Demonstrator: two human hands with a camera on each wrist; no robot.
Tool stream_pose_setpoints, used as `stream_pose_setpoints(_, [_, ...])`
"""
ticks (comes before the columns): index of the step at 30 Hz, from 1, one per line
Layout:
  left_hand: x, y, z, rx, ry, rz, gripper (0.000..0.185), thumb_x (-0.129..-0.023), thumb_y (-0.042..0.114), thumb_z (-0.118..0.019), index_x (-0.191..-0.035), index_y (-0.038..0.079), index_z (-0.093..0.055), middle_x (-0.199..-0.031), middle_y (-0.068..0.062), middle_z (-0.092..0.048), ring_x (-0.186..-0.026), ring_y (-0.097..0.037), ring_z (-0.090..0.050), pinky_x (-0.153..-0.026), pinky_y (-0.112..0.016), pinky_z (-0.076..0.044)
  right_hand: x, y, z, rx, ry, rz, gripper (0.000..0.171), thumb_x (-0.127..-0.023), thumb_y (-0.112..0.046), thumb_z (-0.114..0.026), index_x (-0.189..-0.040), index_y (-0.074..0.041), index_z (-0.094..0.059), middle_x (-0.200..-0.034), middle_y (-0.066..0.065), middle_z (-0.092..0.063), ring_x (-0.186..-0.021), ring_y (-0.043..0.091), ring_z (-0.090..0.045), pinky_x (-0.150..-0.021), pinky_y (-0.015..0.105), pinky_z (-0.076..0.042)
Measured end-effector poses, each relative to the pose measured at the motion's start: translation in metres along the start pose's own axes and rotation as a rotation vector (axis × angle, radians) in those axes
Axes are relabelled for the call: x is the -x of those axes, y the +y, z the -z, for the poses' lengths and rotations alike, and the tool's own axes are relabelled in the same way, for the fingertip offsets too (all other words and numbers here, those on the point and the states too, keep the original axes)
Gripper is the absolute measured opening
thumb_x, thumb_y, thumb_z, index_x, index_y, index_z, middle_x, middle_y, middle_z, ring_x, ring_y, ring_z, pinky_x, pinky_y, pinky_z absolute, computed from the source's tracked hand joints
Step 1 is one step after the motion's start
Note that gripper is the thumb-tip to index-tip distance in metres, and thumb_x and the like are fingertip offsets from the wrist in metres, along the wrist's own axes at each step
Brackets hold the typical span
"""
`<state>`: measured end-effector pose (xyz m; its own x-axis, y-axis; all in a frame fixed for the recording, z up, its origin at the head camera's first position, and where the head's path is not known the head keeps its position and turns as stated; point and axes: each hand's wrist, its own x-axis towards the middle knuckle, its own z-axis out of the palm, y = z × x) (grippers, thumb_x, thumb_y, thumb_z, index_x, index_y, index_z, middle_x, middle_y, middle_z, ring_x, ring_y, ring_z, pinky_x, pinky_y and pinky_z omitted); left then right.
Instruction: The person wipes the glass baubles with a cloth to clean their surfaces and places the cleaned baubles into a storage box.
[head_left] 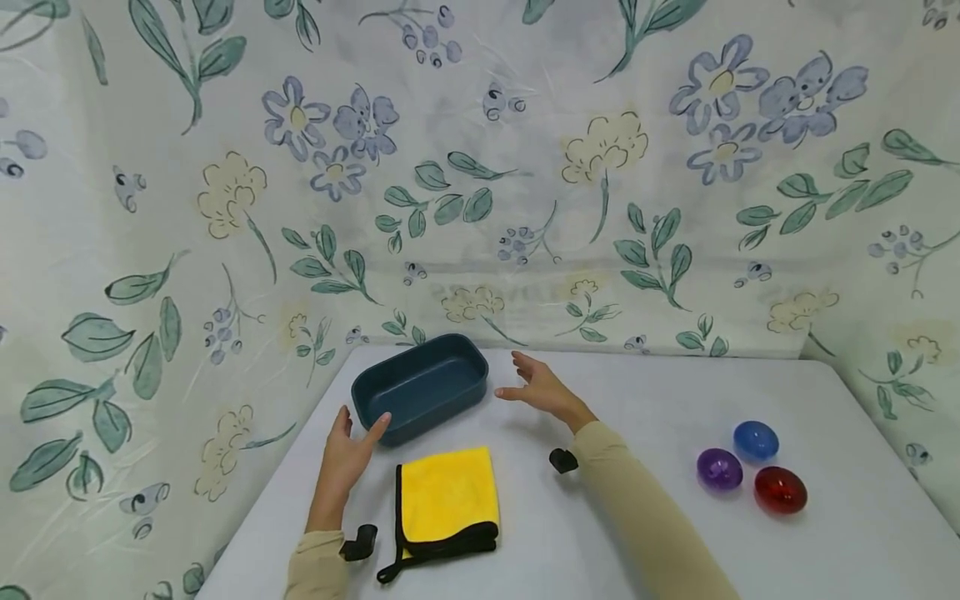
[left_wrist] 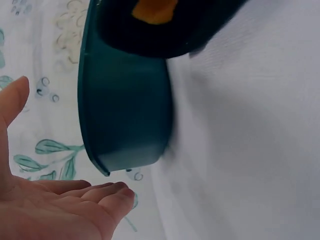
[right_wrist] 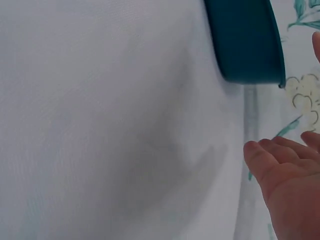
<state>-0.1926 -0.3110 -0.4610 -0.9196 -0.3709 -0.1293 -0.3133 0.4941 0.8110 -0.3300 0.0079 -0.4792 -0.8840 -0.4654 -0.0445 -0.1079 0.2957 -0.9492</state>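
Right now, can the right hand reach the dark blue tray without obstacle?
Probably yes: the right hand hovers open just beside the tray, and nothing lies between them.

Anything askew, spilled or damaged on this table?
Nothing stands out. The blue tray sits flat and looks empty, the folded yellow cloth lies neatly before it, and three coloured eggs rest together at the right. Both hands hover open beside the tray.

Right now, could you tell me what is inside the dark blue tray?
The dark blue tray looks empty in the head view: only its bare floor and far walls show. The strip of floor behind its near wall is hidden.
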Motion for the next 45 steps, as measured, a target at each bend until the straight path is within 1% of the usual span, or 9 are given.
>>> stream_pose_setpoints(4, [-0.003,-0.004,-0.005,0.008,-0.028,0.015,0.118,-0.094,0.062,-0.064,-0.164,-0.001,0.006,-0.173,-0.025,0.002,-0.16,-0.045,-0.009,-0.127,-0.061,-0.02,-0.004,-0.001,-0.005,-0.027,0.02,-0.027,0.095,-0.092,-0.024,-0.078,-0.165,-0.008,-0.021,-0.171,0.016,-0.026,-0.158,0.038,-0.028,-0.127,0.054,-0.03])
stream_pose_setpoints(8, [-0.004,-0.007,-0.01,0.022,-0.042,0.035,0.115,-0.095,0.058,-0.065,-0.164,-0.002,0.005,-0.172,-0.027,0.001,-0.16,-0.046,-0.01,-0.126,-0.06,-0.022,-0.007,-0.001,-0.012,-0.046,0.011,-0.038,0.095,-0.09,-0.024,-0.079,-0.165,-0.007,-0.023,-0.172,0.015,-0.025,-0.158,0.038,-0.027,-0.127,0.053,-0.03])
stream_pose_setpoints(10, [-0.004,-0.009,-0.011,0.035,-0.046,0.02,0.112,-0.095,0.055,-0.066,-0.164,-0.003,0.002,-0.172,-0.028,-0.003,-0.16,-0.046,-0.011,-0.127,-0.059,-0.023,-0.009,-0.003,-0.016,-0.052,-0.001,-0.034,0.096,-0.09,-0.026,-0.08,-0.164,-0.006,-0.023,-0.172,0.014,-0.024,-0.159,0.037,-0.026,-0.127,0.053,-0.03])
stream_pose_setpoints(15, [-0.003,-0.007,-0.013,0.102,-0.07,-0.06,0.108,-0.095,0.051,-0.07,-0.166,0.002,-0.005,-0.172,-0.025,-0.01,-0.161,-0.043,-0.011,-0.128,-0.058,-0.023,-0.014,-0.01,-0.026,-0.075,-0.031,-0.017,0.102,-0.088,-0.025,-0.082,-0.166,-0.007,-0.018,-0.174,0.014,-0.018,-0.16,0.036,-0.022,-0.128,0.052,-0.027])
stream_pose_setpoints(22, [-0.001,-0.003,-0.018,0.155,-0.066,-0.086,0.11,-0.091,0.041,-0.078,-0.166,0.003,-0.008,-0.172,-0.024,-0.015,-0.161,-0.042,-0.013,-0.129,-0.057,-0.022,-0.016,-0.012,-0.035,-0.091,-0.06,0.013,0.104,-0.088,-0.021,-0.082,-0.166,-0.007,-0.014,-0.175,0.012,-0.013,-0.162,0.035,-0.017,-0.129,0.054,-0.024])
stream_pose_setpoints(30, [-0.001,-0.005,-0.021,0.163,-0.06,-0.102,0.106,-0.088,0.031,-0.082,-0.164,0.001,-0.014,-0.17,-0.025,-0.024,-0.16,-0.041,-0.02,-0.129,-0.056,-0.025,-0.015,-0.009,-0.042,-0.125,-0.003,-0.046,0.111,-0.083,-0.018,-0.086,-0.166,-0.005,-0.014,-0.173,0.018,-0.017,-0.158,0.038,-0.026,-0.125,0.051,-0.034])
stream_pose_setpoints(35, [0.002,-0.002,-0.023,0.189,-0.068,-0.135,0.097,-0.089,0.024,-0.082,-0.16,-0.003,-0.023,-0.165,-0.027,-0.032,-0.156,-0.043,-0.029,-0.127,-0.057,-0.028,-0.012,-0.004,-0.045,-0.113,0.053,-0.068,0.107,-0.081,-0.018,-0.089,-0.164,-0.007,-0.023,-0.169,0.021,-0.017,-0.156,0.04,-0.031,-0.123,0.051,-0.038])
stream_pose_setpoints(40, [0.003,-0.001,-0.025,0.203,-0.063,-0.163,0.093,-0.088,0.021,-0.082,-0.159,-0.004,-0.025,-0.162,-0.029,-0.036,-0.153,-0.044,-0.033,-0.126,-0.057,-0.031,-0.011,-0.002,-0.046,-0.108,0.101,-0.058,0.102,-0.079,-0.017,-0.089,-0.161,-0.007,-0.03,-0.167,0.019,-0.028,-0.153,0.04,-0.036,-0.122,0.052,-0.039])
stream_pose_setpoints(45, [0.0,-0.002,-0.028,0.16,-0.041,-0.183,0.093,-0.089,0.021,-0.082,-0.16,0.0,-0.025,-0.162,-0.027,-0.038,-0.152,-0.043,-0.035,-0.124,-0.058,-0.033,-0.011,0.001,-0.044,-0.112,0.107,-0.026,0.104,-0.08,-0.015,-0.089,-0.162,-0.005,-0.027,-0.167,0.018,-0.033,-0.152,0.038,-0.039,-0.123,0.052,-0.038])
